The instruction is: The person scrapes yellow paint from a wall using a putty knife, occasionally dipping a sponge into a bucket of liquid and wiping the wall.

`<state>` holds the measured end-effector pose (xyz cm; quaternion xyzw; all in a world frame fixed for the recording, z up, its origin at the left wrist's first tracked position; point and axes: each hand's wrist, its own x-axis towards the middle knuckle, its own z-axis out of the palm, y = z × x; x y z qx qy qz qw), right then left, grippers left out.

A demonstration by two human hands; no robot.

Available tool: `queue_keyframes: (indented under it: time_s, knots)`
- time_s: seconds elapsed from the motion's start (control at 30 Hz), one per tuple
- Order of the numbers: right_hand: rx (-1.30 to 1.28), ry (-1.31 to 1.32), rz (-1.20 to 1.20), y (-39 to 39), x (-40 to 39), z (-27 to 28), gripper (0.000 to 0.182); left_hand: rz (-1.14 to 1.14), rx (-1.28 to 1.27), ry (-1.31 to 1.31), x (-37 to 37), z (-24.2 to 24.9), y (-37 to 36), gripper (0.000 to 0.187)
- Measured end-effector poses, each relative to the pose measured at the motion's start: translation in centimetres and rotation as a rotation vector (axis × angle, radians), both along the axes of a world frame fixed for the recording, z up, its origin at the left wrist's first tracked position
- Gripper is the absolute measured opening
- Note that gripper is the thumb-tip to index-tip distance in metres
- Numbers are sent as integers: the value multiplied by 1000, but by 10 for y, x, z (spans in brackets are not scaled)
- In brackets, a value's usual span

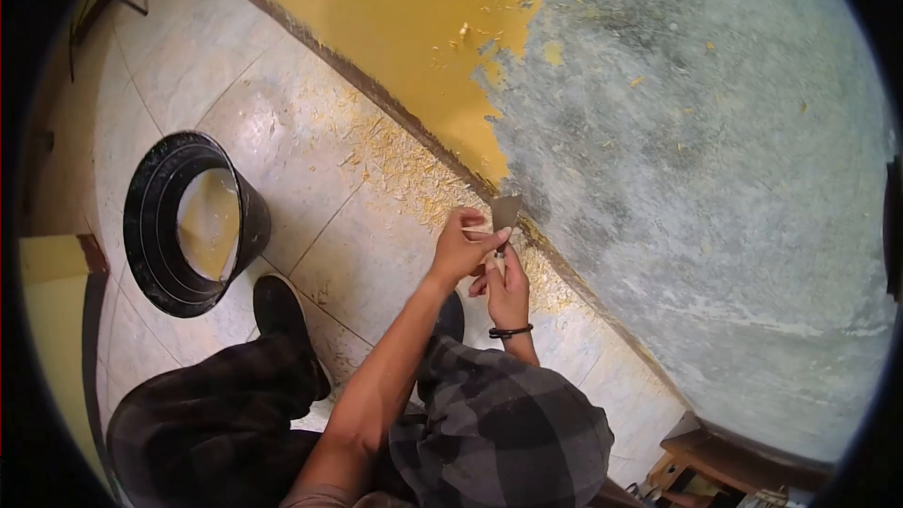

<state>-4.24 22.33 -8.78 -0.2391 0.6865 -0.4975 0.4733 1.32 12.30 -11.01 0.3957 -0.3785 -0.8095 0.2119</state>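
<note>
My right hand, with a dark bracelet at the wrist, is closed round the pale handle of a scraper. Its flat metal blade points up, close to the foot of the wall. My left hand is at the blade from the left, with its thumb on the lower part of the blade and its fingers curled. Behind the hands, the wall shows yellow paint with a ragged edge and, to the right, bare grey plaster. Paint flakes lie along the wall's base.
A black bucket with cloudy yellowish liquid stands on the tiled floor at the left. My dark shoe is beside it. A brown baseboard runs diagonally along the wall. Wooden furniture stands at lower right.
</note>
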Motion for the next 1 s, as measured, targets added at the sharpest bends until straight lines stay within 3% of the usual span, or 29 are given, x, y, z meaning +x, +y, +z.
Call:
queue_keyframes:
  time_s: [0.03, 0.07, 0.1, 0.2, 0.3, 0.33, 0.43, 0.63, 1.0]
  knots:
    - [-62, 30, -97, 3, 2, -1, 52, 348, -340, -240, -5, 6, 8, 34]
    - [-125, 60, -196, 5, 3, -2, 53, 454, -404, -206, -3, 10, 14, 37]
    - [-112, 66, -179, 9, 1, -2, 53, 470, -388, -207, -4, 10, 18, 37]
    - [-174, 41, -198, 13, -6, -8, 52, 323, -706, -125, -5, 9, 27, 38]
    - [-173, 85, -207, 6, -15, -14, 51, 324, -852, -111, -15, 15, 24, 41]
    - [-231, 341, -139, 1, -16, -11, 47, 279, -833, -98, -17, 15, 21, 45]
    - [-288, 480, -70, -4, -28, -19, 42, 305, -785, -76, -24, 19, 19, 47]
    - [-260, 314, -157, -18, -41, -31, 14, 316, -807, -135, -33, 11, 15, 45]
    - [-216, 307, -232, -9, -45, -30, 12, 301, -867, -181, -43, 10, 17, 39]
